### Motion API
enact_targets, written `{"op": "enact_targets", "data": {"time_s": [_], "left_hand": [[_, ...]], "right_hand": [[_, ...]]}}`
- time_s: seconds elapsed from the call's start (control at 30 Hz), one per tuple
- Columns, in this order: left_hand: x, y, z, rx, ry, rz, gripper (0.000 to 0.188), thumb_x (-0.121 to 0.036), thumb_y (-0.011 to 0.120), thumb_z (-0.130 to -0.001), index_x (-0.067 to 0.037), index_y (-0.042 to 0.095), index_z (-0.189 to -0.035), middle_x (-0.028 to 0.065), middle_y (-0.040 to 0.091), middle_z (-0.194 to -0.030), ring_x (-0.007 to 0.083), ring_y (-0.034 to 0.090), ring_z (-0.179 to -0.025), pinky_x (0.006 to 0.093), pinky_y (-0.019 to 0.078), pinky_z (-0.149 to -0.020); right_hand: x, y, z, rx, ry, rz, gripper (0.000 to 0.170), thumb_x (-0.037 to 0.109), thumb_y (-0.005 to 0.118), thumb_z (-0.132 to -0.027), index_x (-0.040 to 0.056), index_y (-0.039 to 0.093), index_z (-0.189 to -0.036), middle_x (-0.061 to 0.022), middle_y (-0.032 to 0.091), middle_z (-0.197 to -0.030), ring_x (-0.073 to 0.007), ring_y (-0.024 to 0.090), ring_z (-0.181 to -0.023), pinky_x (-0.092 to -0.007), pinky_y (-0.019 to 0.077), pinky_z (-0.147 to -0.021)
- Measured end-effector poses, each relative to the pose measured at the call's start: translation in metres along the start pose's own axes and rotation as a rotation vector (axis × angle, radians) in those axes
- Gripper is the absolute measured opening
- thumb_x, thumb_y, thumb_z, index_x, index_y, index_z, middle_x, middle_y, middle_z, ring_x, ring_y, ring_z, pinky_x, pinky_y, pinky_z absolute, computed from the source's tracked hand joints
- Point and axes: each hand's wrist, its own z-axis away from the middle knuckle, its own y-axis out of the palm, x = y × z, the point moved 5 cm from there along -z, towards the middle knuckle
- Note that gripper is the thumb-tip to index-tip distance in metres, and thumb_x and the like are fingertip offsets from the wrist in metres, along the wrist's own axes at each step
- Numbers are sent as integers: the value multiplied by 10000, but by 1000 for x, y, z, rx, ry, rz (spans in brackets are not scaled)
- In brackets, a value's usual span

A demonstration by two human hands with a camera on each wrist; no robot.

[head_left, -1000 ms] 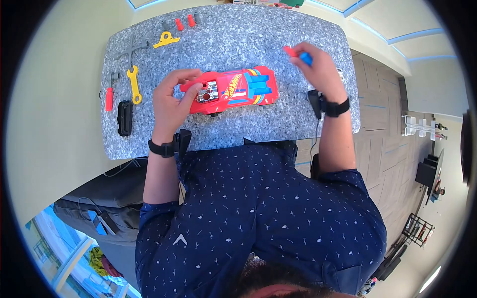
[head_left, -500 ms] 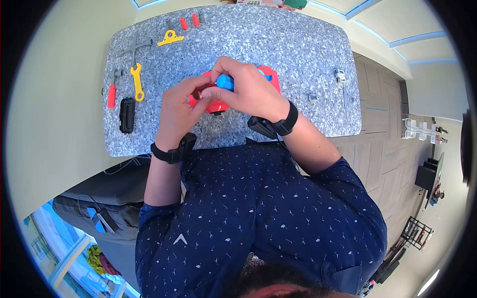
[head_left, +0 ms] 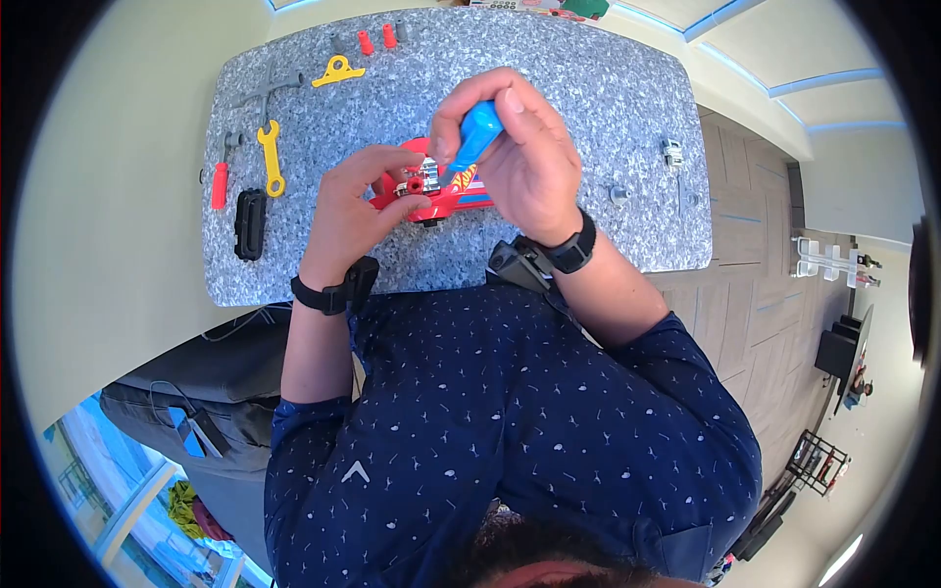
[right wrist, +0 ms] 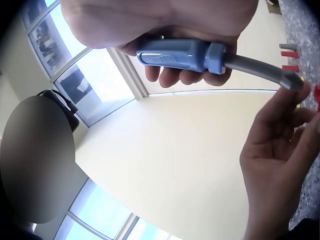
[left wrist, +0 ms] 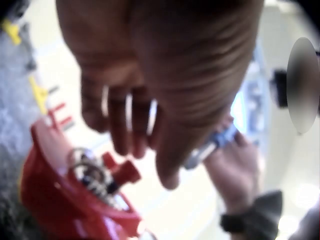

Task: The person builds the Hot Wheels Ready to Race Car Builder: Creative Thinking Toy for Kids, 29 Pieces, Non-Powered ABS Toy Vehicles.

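A red toy car (head_left: 446,201) stands on the speckled table with its silver engine (head_left: 423,176) towards the left. From that engine rises a red bolt-like piece (left wrist: 129,172), with a second red piece (left wrist: 108,159) beside it. My left hand (head_left: 358,201) is at this end of the car, thumb and fingers apart on either side of the engine. My right hand (head_left: 534,162) grips a blue-handled toy screwdriver (head_left: 480,132). Its grey shaft (right wrist: 255,68) slants down towards the engine, the tip close to my left fingertips. The right palm hides part of the car.
At the left lie a yellow wrench (head_left: 271,162), a grey cross-shaped tool (head_left: 263,96), a red-handled tool (head_left: 220,186) and a black part (head_left: 250,224). Farther back are a yellow bracket (head_left: 338,71) and small red pieces (head_left: 366,42). A silver part (head_left: 671,152) lies right.
My right hand has come left from beyond the car, carrying the screwdriver and a red piece. That red piece now stands in the engine. The screwdriver has turned tip-down; my left hand stays near the engine.
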Motion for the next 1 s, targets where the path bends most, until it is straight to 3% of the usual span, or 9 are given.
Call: {"op": "enact_targets", "data": {"time_s": [0.2,0.3,0.4,0.5,0.6,0.7,0.8,0.9,1.0], "left_hand": [[15,1,6,-40,-36,74,319,-109,986,-833,-46,767,-1056,26,746,-934,121,656,-843,311,546,-800],[26,0,9,-65,-51,48,288,-130,967,-851,-47,800,-1071,39,776,-925,153,688,-791,318,542,-735],[24,-1,8,-50,42,96,225,-112,934,-891,-41,803,-1059,31,775,-900,157,682,-767,324,540,-730],[37,-2,10,61,16,14,206,-107,908,-917,-31,799,-1074,43,789,-916,160,705,-794,333,558,-760],[14,-4,3,-45,59,99,210,-90,880,-928,-28,801,-1112,77,814,-949,188,748,-835,349,577,-803],[44,4,11,-55,-201,276,237,-76,862,-930,-18,794,-1150,104,835,-997,223,789,-902,362,592,-848],[34,-4,11,1,-70,164,235,-82,857,-943,-9,785,-1155,87,832,-990,214,790,-920,359,593,-854],[45,0,12,10,-37,156,216,-87,844,-958,1,777,-1144,87,825,-972,206,786,-915,353,592,-860],[22,9,7,-43,-47,385,203,-84,823,-970,6,777,-1146,102,824,-989,205,782,-903,356,593,-854]], "right_hand": [[-39,6,-3,107,89,49,363,290,509,-1217,-10,708,-1263,-75,695,-995,-174,661,-959,-346,534,-891],[-54,5,2,123,39,136,347,271,555,-1208,-3,742,-1314,-88,751,-1067,-179,683,-998,-354,547,-935],[-29,11,-4,262,-28,391,313,218,599,-1187,8,783,-1329,-102,797,-1182,-176,696,-1013,-348,561,-951],[-26,13,-8,320,-44,380,276,168,672,-1137,15,809,-1321,-121,809,-1272,-210,732,-1103,-365,572,-994],[-17,9,-7,404,-91,576,296,81,722,-1073,26,796,-1355,-162,804,-1283,-272,754,-1192,-398,595,-1013],[-12,11,-3,314,-120,844,321,36,784,-996,54,827,-1314,-168,799,-1302,-305,764,-1225,-407,619,-988],[-9,23,-5,324,-204,708,428,-56,784,-961,62,821,-1370,-176,767,-1394,-299,759,-1243,-379,625,-1003],[-16,12,-4,379,-121,660,421,34,819,-949,104,823,-1364,-135,790,-1318,-299,772,-1168,-394,633,-945],[-12,4,-2,315,-148,869,477,20,783,-974,122,784,-1440,-151,785,-1353,-311,772,-1162,-397,639,-937]]}}
